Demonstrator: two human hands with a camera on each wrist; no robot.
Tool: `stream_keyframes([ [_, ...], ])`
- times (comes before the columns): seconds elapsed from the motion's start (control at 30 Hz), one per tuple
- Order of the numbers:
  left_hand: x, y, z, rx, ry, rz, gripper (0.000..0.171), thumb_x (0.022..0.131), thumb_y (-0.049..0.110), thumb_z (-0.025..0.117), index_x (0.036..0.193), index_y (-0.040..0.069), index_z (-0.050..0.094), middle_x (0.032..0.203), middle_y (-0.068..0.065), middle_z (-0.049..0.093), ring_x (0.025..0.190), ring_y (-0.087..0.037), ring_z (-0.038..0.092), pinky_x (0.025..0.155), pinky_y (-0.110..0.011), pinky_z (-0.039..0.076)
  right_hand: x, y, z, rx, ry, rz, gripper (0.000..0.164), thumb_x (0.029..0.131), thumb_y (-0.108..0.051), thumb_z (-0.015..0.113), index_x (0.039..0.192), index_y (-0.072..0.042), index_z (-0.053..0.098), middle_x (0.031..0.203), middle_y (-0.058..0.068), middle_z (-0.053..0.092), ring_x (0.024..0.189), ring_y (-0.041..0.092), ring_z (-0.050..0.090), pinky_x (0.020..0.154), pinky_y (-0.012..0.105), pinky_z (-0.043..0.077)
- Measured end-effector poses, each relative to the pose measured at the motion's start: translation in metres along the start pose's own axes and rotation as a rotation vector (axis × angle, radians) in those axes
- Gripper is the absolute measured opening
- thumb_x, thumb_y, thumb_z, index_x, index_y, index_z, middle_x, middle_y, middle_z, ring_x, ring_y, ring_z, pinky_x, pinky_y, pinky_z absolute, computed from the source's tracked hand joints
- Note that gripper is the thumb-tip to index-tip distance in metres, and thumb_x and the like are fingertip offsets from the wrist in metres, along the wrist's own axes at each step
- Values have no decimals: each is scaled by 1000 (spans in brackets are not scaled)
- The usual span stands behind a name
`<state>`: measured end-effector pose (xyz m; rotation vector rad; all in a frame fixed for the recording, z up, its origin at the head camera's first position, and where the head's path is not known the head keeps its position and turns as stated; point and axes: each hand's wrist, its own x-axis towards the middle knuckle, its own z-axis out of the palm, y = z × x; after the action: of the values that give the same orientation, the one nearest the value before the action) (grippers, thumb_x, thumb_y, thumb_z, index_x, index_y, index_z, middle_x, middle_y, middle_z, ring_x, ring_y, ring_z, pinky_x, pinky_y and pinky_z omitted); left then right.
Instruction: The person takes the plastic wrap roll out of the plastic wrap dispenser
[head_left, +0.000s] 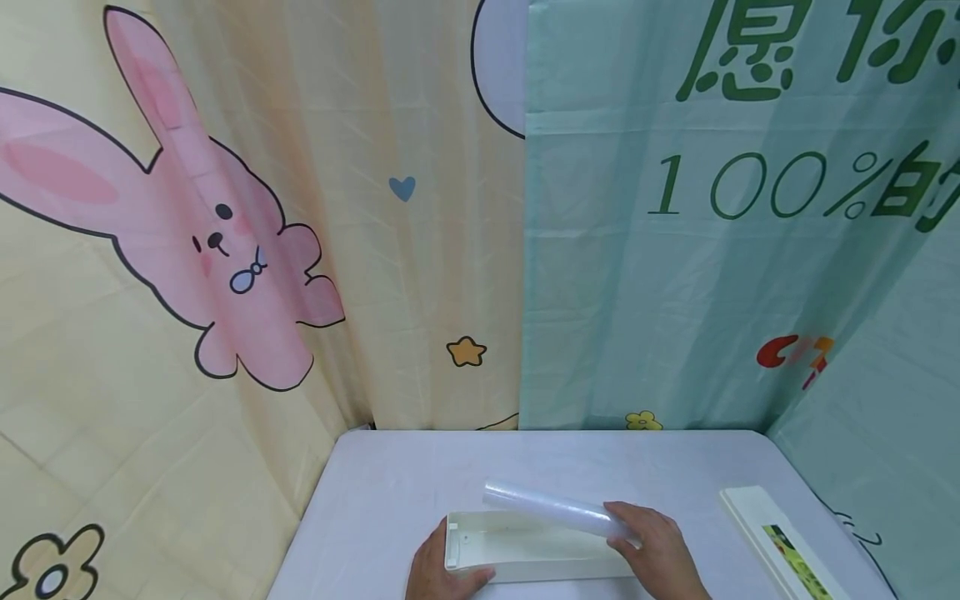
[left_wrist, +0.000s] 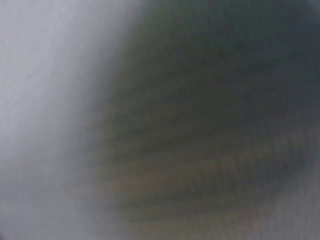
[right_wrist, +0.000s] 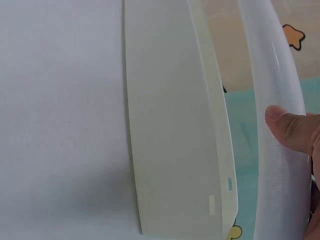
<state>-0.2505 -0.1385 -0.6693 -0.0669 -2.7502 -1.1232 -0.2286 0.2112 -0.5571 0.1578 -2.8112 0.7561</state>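
A long white open-topped box (head_left: 558, 571) lies crosswise near the front of the table. My left hand (head_left: 441, 565) grips its left end, the thumb along the front wall. In my right hand (head_left: 656, 546) is a roll of clear plastic film (head_left: 543, 503), pinched near its right end. The roll slants over the box's back rim, its left end higher and farther back. In the right wrist view, my thumb presses on the shiny film roll (right_wrist: 274, 65), with the box wall (right_wrist: 172, 110) beside it. The left wrist view is dark and blurred.
A narrow white lid (head_left: 757, 521) with a green and yellow label (head_left: 797, 560) lies at the table's right side. The white-covered table (head_left: 420, 467) backs onto printed curtains (head_left: 442, 250), cream on the left and teal on the right.
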Motion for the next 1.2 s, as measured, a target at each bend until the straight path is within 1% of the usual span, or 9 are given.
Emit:
stream_keyframes([
  [0.13, 1, -1, -1, -5, -5, 19, 111, 64, 80, 79, 148, 15, 44, 118, 10, 65, 104, -9, 63, 93, -37, 57, 1, 3, -1, -6, -22, 34, 48, 79, -22, 85, 125, -20, 71, 123, -1, 75, 112, 27, 69, 101, 57, 52],
  [0.2, 1, -1, -1, -4, -12, 18, 111, 65, 80, 78, 148, 15, 43, 118, 10, 64, 105, -9, 63, 93, -38, 57, 1, 5, -1, 0, -24, 49, 49, 79, -22, 85, 126, -19, 71, 123, 0, 75, 112, 27, 69, 100, 56, 53],
  [0.37, 2, 2, -1, -5, -19, 0, 114, 64, 82, 77, 149, 14, 42, 120, 7, 64, 107, -13, 63, 96, -44, 56, 0, 11, 0, 30, 4, 79, 51, 79, -22, 86, 127, -18, 71, 121, 2, 75, 110, 28, 70, 96, 52, 58],
  [0.57, 3, 2, 0, -26, -36, -28, 117, 60, 86, 75, 149, 17, 42, 119, 9, 63, 108, -11, 62, 99, -43, 55, -4, 12, -2, 43, 36, 119, 53, 80, -19, 85, 131, -13, 69, 128, 11, 72, 116, 35, 67, 99, 57, 54],
  [0.67, 3, 1, 0, -19, -27, -20, 117, 61, 86, 75, 149, 16, 42, 120, 9, 64, 108, -12, 62, 97, -44, 55, -4, 11, -3, 42, 28, 164, 56, 82, -19, 84, 134, -11, 66, 133, 15, 69, 121, 39, 64, 102, 61, 51],
  [0.8, 3, 1, 0, -13, -19, -11, 116, 63, 83, 77, 149, 15, 42, 121, 8, 64, 108, -14, 63, 98, -45, 56, -4, 13, -3, 38, 36, 218, 58, 82, -18, 84, 136, -10, 64, 136, 17, 66, 124, 43, 62, 102, 62, 51],
  [1.0, 1, 0, -1, -22, -31, -7, 116, 63, 83, 76, 149, 13, 41, 121, 8, 64, 109, -14, 63, 98, -46, 55, -6, 21, -6, 31, 77, 227, 58, 82, -18, 84, 136, -7, 64, 135, 20, 66, 122, 44, 63, 99, 59, 54],
  [1.1, 2, 0, -1, -31, -47, -6, 116, 64, 83, 75, 150, 14, 41, 120, 8, 64, 108, -13, 63, 97, -45, 56, -8, 25, -8, 47, 71, 262, 59, 83, -21, 84, 137, -7, 63, 137, 20, 65, 123, 45, 61, 100, 59, 54],
  [1.2, 2, 0, -1, -47, -63, -15, 116, 64, 83, 75, 150, 15, 40, 119, 9, 63, 108, -12, 63, 98, -45, 56, -9, 30, -11, 62, 45, 306, 61, 85, -25, 83, 139, -7, 61, 139, 21, 63, 126, 46, 59, 101, 59, 53],
])
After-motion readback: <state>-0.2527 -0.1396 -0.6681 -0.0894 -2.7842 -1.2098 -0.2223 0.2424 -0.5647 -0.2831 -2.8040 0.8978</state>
